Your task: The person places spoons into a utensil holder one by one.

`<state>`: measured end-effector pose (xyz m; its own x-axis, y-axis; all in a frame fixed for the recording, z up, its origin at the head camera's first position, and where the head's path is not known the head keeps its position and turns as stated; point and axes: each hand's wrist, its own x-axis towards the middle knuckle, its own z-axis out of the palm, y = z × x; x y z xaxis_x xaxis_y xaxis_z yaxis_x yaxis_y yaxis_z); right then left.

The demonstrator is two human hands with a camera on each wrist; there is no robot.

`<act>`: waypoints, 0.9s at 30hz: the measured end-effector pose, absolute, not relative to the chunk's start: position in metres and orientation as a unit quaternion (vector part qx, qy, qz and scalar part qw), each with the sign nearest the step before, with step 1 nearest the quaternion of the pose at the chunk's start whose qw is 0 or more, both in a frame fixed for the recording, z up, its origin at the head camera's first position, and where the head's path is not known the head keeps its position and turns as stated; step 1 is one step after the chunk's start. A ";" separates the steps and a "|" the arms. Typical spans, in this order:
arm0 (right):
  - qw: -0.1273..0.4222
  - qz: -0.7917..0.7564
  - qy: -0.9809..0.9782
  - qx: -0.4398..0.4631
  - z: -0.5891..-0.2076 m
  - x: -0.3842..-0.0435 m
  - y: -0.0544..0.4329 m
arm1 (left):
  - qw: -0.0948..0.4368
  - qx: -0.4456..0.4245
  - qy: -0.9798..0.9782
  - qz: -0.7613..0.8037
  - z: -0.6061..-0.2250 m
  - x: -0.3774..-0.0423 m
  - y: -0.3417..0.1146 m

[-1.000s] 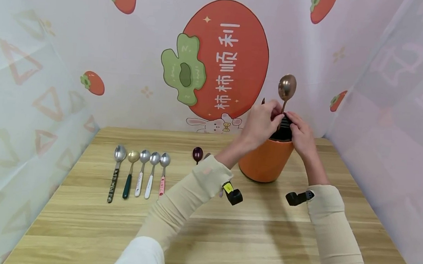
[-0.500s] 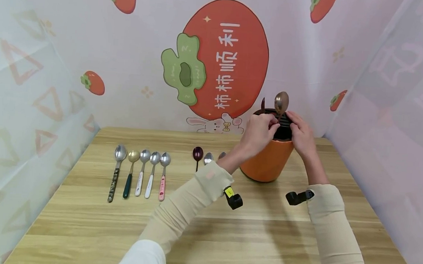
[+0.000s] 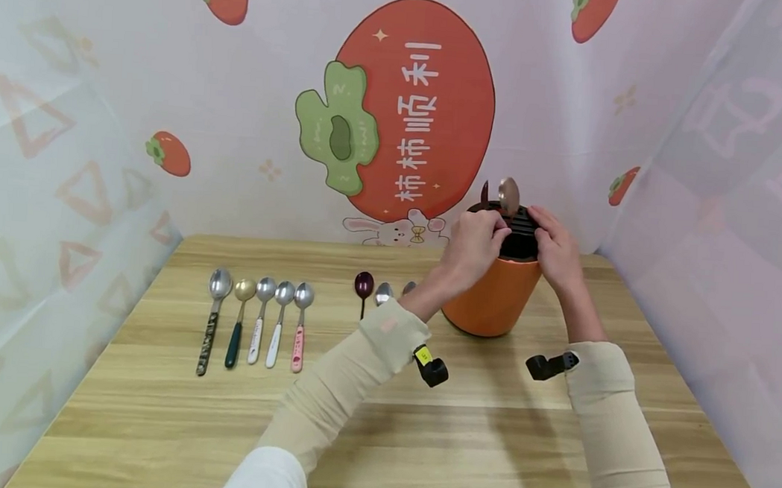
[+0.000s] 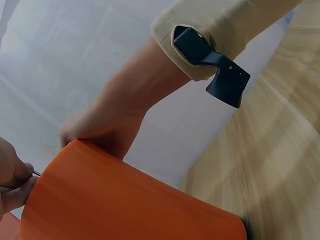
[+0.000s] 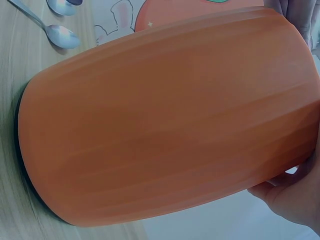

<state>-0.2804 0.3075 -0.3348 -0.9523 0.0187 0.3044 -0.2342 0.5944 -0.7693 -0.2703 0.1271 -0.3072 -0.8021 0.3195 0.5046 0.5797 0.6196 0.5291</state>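
Note:
In the head view my left hand [image 3: 473, 245] pinches the thin handle of a copper-coloured spoon [image 3: 509, 197], bowl up, over the opening of an orange utensil holder [image 3: 491, 302]. The holder has a black slotted insert [image 3: 521, 224]. A dark red utensil [image 3: 484, 194] sticks up from its far left side. My right hand [image 3: 557, 250] grips the holder's rim on the right, as the left wrist view also shows. The spoon's lower handle is hidden behind my left fingers and the insert. The orange wall fills most of the right wrist view.
Several spoons lie in a row on the left of the wooden table, among them a green-handled spoon [image 3: 233, 346] and a pink-handled spoon [image 3: 299, 349]. A dark purple spoon [image 3: 364, 286] and a silver spoon [image 3: 384, 294] lie nearer the holder, partly behind my left forearm.
The copper spoon has come down toward the holder and slightly left, its bowl turning more side-on. My left hand has lowered with it; my right hand stays at the rim.

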 end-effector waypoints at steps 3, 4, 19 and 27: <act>0.139 0.445 -0.882 0.061 -0.335 -0.281 0.306 | 0.196 -0.259 -0.880 -0.346 -0.308 -0.268 0.121; 0.141 0.443 -0.883 0.060 -0.335 -0.281 0.305 | 0.199 -0.264 -0.878 -0.346 -0.308 -0.267 0.118; 0.142 0.437 -0.886 0.065 -0.332 -0.282 0.303 | 0.247 -0.296 -0.835 -0.393 -0.325 -0.250 0.074; 0.135 0.442 -0.885 0.062 -0.335 -0.281 0.306 | 0.243 -0.288 -0.835 -0.400 -0.334 -0.247 0.054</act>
